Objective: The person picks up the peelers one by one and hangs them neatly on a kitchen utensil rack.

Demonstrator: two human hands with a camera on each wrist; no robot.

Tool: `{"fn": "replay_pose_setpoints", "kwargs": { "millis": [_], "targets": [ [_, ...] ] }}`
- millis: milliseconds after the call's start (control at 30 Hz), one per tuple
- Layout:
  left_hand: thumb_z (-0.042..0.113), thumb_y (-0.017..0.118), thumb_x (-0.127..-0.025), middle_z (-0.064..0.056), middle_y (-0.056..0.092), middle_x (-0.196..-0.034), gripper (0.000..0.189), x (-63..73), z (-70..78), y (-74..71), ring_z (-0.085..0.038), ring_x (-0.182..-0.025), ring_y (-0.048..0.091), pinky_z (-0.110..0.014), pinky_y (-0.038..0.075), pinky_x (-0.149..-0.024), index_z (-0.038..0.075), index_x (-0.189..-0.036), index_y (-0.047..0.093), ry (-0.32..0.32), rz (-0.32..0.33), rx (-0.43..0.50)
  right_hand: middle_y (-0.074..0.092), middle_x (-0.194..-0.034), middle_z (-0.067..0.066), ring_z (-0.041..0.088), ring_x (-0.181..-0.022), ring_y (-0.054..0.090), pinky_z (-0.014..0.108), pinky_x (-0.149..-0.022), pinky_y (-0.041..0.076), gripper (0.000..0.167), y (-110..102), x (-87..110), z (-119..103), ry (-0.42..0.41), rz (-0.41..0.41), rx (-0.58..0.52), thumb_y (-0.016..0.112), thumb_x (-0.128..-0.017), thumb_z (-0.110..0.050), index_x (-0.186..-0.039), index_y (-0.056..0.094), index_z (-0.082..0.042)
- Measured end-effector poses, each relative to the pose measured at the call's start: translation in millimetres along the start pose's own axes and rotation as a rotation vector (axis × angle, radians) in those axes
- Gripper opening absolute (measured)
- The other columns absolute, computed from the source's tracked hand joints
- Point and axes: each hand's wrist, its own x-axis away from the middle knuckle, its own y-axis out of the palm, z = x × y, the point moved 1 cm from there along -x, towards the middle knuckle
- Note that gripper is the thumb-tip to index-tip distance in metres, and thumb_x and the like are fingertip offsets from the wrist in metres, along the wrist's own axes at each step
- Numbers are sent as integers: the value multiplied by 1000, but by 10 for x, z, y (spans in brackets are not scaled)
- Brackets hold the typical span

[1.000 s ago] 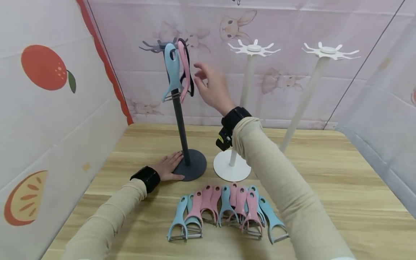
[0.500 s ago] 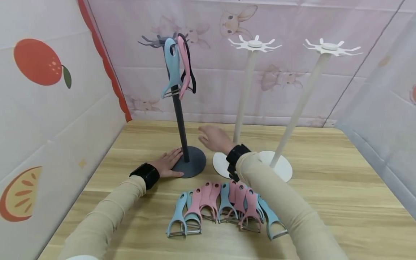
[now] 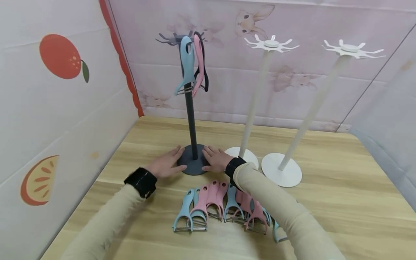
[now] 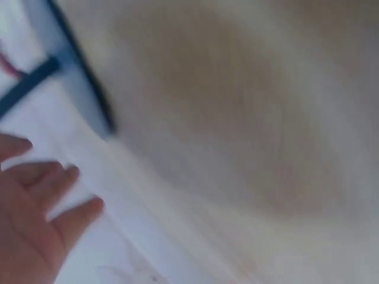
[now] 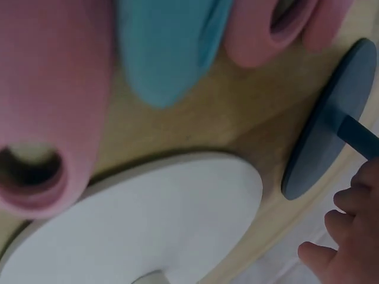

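A dark grey stand (image 3: 190,122) carries a blue peeler (image 3: 187,61), a pink peeler (image 3: 199,65) and a black peeler (image 3: 206,77) on its top hooks. At the left rim of its round base (image 3: 191,169) is my left hand (image 3: 165,163), fingers extended. My right hand (image 3: 217,159) lies at the opposite rim, its fingers fairly straight. Neither hand grips anything. Blurred in the left wrist view, the left hand (image 4: 35,219) shows spread fingers beside the base. The right wrist view has the right hand (image 5: 349,236) near the dark pole.
Several pink and blue peelers (image 3: 213,195) lie fanned in front of the stands, partly under my right forearm. Two white stands with bare hooks, a middle one (image 3: 255,101) and a right one (image 3: 305,122), stand to the right. Printed cloth (image 3: 227,90) walls the wooden table.
My right hand has come down from beside the hanging peelers to the right side of the dark base. My left hand stays at its left side. The head view has shifted slightly.
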Motion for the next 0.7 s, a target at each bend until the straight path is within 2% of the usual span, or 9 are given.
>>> {"fn": "replay_pose_setpoints", "kwargs": {
  "millis": [100,200,267,333,400,433,500,600,700],
  "targets": [
    [40,55,-92,-27,37,-140,69,240,268,4,-39,-125,41,-50,35,-100,-5,-141,34,8,130,-48,4,-156,11,24,-142,0,47,-111,12,76,48,-40,4,21,-24,-4,40,-96,-50,-150,10,-4],
    [35,61,-89,-23,60,-114,63,455,539,80,-34,-104,58,-47,47,-85,-6,-133,45,-11,195,-31,5,-156,12,24,-142,0,47,-111,11,77,76,-73,12,35,-28,1,38,-96,-52,-149,10,-4],
    [37,62,-88,-20,62,-108,62,572,696,154,-32,-100,59,-45,49,-81,-6,-130,48,-48,170,0,4,-156,12,23,-142,0,46,-111,11,77,86,-88,16,47,-48,18,35,-96,-53,-150,9,-5],
    [40,63,-87,-19,63,-105,64,660,832,223,-31,-95,61,-44,51,-77,-7,-129,49,-82,110,36,5,-156,11,23,-142,1,46,-111,11,76,92,-89,15,59,-72,35,34,-96,-54,-150,10,-5],
    [45,62,-87,-22,61,-111,68,727,940,285,-31,-97,61,-43,51,-76,-7,-128,49,-105,49,28,5,-156,10,22,-142,1,45,-112,11,75,93,-83,8,74,-102,51,33,-97,-54,-150,10,-7],
    [46,61,-86,-22,62,-109,69,753,981,313,-29,-93,63,-41,53,-72,-7,-129,48,-107,25,23,6,-156,10,22,-142,3,45,-111,12,74,86,-74,-4,80,-109,50,34,-97,-53,-150,12,-7],
    [46,61,-86,-19,66,-96,71,790,1041,354,-22,-76,64,-34,51,-58,-8,-128,48,-101,4,17,8,-156,10,23,-142,5,46,-111,13,72,78,-61,-30,82,-110,45,36,-97,-51,-150,15,-7],
    [41,63,-85,-11,64,-76,68,834,1072,390,-13,-55,54,-27,41,-43,-10,-127,49,-101,13,23,7,-156,9,23,-142,4,45,-111,13,71,88,-64,-75,74,-111,38,38,-97,-49,-150,14,-7],
    [35,65,-85,-10,64,-77,62,884,1060,404,-13,-58,55,-27,42,-45,-11,-125,51,-107,1,46,5,-156,9,23,-142,2,44,-111,14,71,138,-99,-122,55,-112,38,36,-98,-49,-150,12,-7]
  ]
}}
